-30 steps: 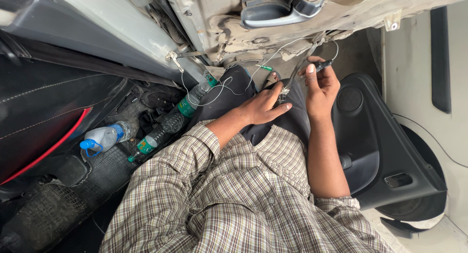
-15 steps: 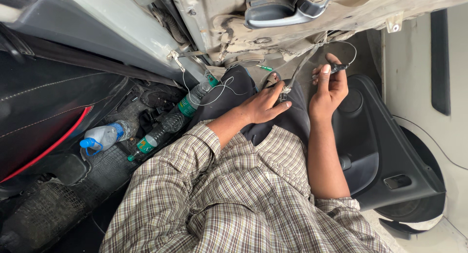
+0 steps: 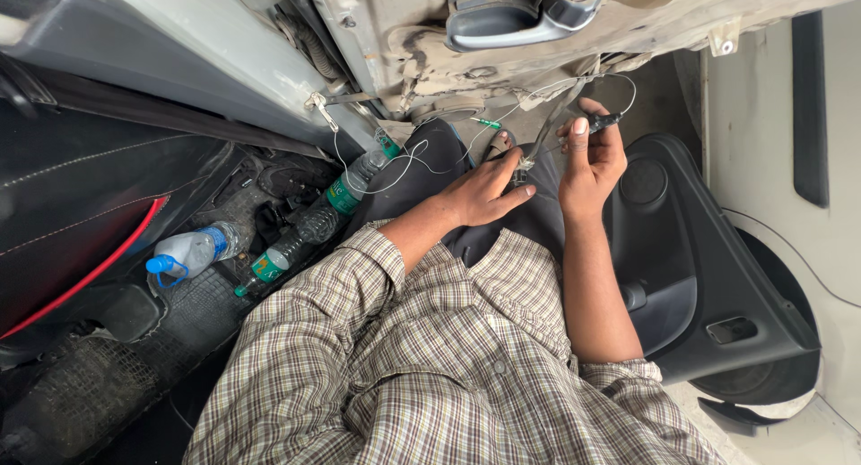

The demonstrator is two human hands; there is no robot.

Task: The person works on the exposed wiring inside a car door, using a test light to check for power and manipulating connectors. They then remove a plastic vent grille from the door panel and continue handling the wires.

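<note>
My right hand is raised in front of the open car door and pinches a small dark probe-like tool with a thin white wire looping from its tip. My left hand rests on my dark trouser knee, fingertips on a small metal piece where wires meet. More thin white wires trail left toward the car sill. A green-tipped bit hangs on the wire above my left hand. Both arms wear a checked shirt with rolled sleeves.
The black door panel stands open at right. Several plastic bottles lie in the footwell: one with a blue cap, two with green labels. A black seat with red piping is at left, a rubber floor mat below.
My right hand lifted the dark tool up and to the right, drawing the wire into a loop. My left hand stayed on my knee.
</note>
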